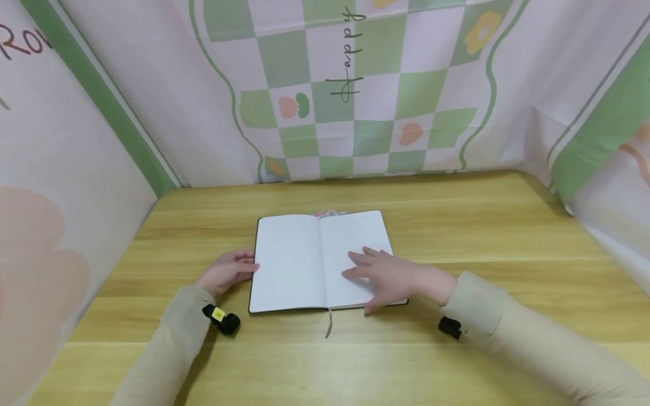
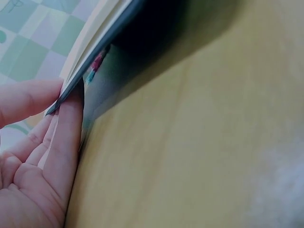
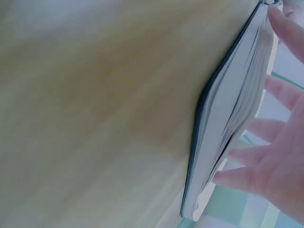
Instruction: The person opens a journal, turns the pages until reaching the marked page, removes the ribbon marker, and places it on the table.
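Here I've got my left hand (image 1: 229, 272) pinching the left edge of the notebook (image 1: 288, 262) on the desk (image 1: 315, 369), my right hand (image 1: 390, 277) spread over the right page (image 1: 342, 239).

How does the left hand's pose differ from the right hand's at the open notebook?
The left hand pinches the left edge of the notebook, thumb above and fingers beneath; the right hand spreads over the right page. The left hand's fingers lie close together, while the right hand's fan apart. Both hands emerge from beige sleeves.
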Demonstrator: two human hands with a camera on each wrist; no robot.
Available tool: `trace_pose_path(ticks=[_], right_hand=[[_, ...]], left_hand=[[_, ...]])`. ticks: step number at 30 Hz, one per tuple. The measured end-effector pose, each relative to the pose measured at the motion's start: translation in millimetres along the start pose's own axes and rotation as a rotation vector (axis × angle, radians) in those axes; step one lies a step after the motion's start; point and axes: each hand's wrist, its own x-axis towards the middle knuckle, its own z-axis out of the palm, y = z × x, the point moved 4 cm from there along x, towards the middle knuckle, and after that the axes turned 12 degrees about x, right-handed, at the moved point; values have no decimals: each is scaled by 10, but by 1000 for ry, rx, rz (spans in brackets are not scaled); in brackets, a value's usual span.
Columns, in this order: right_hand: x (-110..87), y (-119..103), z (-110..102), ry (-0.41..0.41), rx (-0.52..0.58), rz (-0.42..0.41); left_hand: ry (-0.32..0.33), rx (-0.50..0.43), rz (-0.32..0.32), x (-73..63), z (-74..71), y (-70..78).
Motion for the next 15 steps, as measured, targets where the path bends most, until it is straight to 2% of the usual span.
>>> trace_pose_path(ticks=[5, 15], right_hand=[[-10, 28, -29, 11, -25, -18], [-29, 37, -80, 26, 15, -31]], left_hand=[[-8, -2, 9, -4, -5, 1], [-12, -18, -4, 24, -8, -14]])
